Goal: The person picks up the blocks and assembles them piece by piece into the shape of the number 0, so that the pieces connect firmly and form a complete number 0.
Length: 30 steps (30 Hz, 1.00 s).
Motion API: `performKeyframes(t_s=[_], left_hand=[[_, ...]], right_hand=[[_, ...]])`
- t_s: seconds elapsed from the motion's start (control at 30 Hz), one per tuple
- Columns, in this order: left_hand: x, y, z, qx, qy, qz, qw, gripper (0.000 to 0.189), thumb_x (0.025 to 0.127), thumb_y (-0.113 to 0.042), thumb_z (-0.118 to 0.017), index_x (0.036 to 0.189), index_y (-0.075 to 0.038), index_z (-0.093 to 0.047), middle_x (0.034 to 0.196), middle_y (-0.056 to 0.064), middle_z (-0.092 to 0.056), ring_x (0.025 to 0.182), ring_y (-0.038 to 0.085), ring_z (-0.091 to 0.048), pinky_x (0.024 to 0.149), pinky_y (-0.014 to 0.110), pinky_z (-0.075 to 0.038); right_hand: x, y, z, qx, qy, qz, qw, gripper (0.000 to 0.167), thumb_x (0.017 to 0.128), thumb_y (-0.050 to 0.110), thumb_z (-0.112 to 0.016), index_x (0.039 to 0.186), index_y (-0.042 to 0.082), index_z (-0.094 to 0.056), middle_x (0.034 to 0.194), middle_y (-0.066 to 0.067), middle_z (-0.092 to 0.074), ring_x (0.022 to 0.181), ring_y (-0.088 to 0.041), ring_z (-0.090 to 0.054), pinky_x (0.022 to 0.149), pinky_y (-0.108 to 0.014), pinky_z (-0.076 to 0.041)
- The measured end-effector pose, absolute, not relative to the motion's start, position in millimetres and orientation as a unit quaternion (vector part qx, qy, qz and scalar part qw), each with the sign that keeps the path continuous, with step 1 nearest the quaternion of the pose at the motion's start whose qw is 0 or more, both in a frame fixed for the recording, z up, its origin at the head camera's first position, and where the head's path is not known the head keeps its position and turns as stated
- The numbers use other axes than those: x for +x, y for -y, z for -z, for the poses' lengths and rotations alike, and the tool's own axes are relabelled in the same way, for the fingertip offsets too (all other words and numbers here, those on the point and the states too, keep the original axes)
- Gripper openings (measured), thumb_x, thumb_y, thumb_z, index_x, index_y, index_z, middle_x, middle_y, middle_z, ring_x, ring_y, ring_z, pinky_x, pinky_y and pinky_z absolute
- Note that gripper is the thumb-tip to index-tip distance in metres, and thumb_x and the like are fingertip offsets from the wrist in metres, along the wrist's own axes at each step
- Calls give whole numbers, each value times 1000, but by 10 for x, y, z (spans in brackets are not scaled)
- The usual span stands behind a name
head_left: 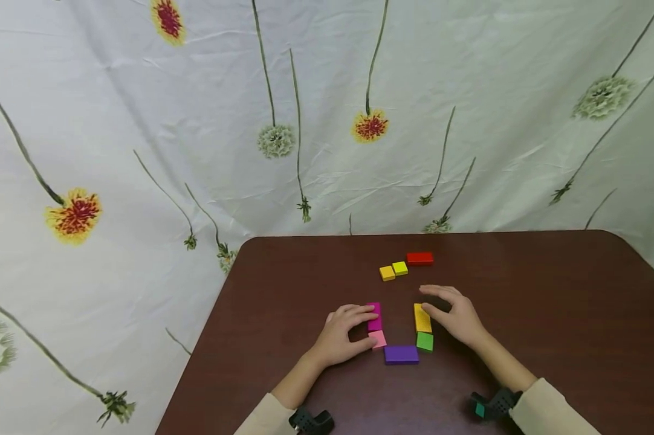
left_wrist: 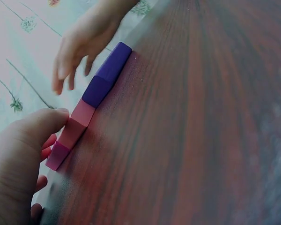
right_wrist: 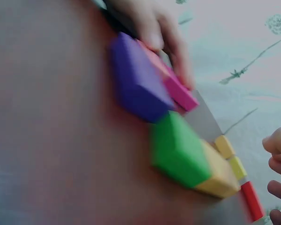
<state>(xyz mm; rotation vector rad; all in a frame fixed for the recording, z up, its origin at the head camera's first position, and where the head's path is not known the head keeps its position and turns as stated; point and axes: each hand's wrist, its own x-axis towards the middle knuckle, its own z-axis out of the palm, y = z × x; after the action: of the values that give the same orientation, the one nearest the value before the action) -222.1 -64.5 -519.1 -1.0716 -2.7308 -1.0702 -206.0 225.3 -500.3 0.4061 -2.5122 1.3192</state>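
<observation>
Left fingers (head_left: pixel 364 317), spread, touch magenta block (head_left: pixel 375 324) and pink block (head_left: pixel 380 337); right fingers (head_left: pixel 441 292) parted beside yellow block (head_left: pixel 422 322).

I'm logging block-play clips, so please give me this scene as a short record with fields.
Left: left hand touching the magenta oblong block and pink squarish block
Right: right hand, fingers apart, beside the yellow-orange oblong block; green squarish block adjoining it
Nearest wearer: purple oblong block
Far group: small orange-yellow block, small bright-yellow block, red oblong block
Surface: dark reddish-brown tabletop
Backdrop: pale flower-print cloth
</observation>
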Motion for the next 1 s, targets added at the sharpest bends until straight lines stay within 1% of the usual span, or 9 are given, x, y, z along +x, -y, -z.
performKeyframes(t_s=[0.03,0.1,0.23,0.37,0.6,0.8,1.0], left_hand=[[-2219,653,5190,-342,875,343,10,49,87,-42,-69,132,-23,-63,141,-4,-53,131,20,-40,99,53,-30],[-2214,664,5186,-341,875,344,11,49,87,-42,-69,131,-24,-63,141,-4,-53,131,20,-40,99,53,-30],[-2206,677,5176,-339,876,343,11,49,87,-42,-69,131,-23,-63,141,-4,-53,131,20,-40,99,52,-30],[-2205,672,5171,-341,875,343,8,49,87,-42,-69,132,-23,-63,141,-4,-53,131,20,-40,98,52,-31],[-2199,696,5184,-335,878,341,8,49,86,-43,-70,132,-25,-63,140,-5,-53,131,19,-40,98,51,-31],[-2184,711,5178,-334,882,332,3,49,87,-43,-69,132,-26,-63,140,-5,-54,131,18,-40,100,50,-31],[-2203,693,5163,-335,888,315,2,48,88,-44,-67,132,-26,-63,140,-9,-53,131,16,-40,101,47,-31]], right_hand=[[-2149,-2243,4967,138,871,-453,132,35,88,12,-72,121,2,-68,125,-13,-64,117,-31,-52,96,-57,-41],[-2334,-2214,4901,137,880,-437,121,36,89,12,-71,123,0,-66,126,-17,-62,118,-36,-51,96,-61,-40],[-2651,-2135,4823,133,901,-402,93,40,91,14,-69,127,-1,-63,128,-21,-59,120,-40,-49,97,-60,-39],[-2846,-2080,4824,128,917,-371,74,42,90,14,-69,128,-1,-61,129,-21,-59,121,-42,-48,98,-59,-39],[-2994,-2002,4864,134,927,-346,56,40,90,13,-69,127,-1,-63,125,-22,-60,114,-40,-51,95,-57,-41],[-3038,-1964,4879,134,932,-335,37,39,91,13,-68,126,-2,-63,124,-22,-60,112,-40,-51,93,-56,-42],[-3045,-1987,4877,136,934,-326,42,33,91,9,-67,122,-3,-65,118,-22,-62,103,-38,-51,88,-54,-44]])
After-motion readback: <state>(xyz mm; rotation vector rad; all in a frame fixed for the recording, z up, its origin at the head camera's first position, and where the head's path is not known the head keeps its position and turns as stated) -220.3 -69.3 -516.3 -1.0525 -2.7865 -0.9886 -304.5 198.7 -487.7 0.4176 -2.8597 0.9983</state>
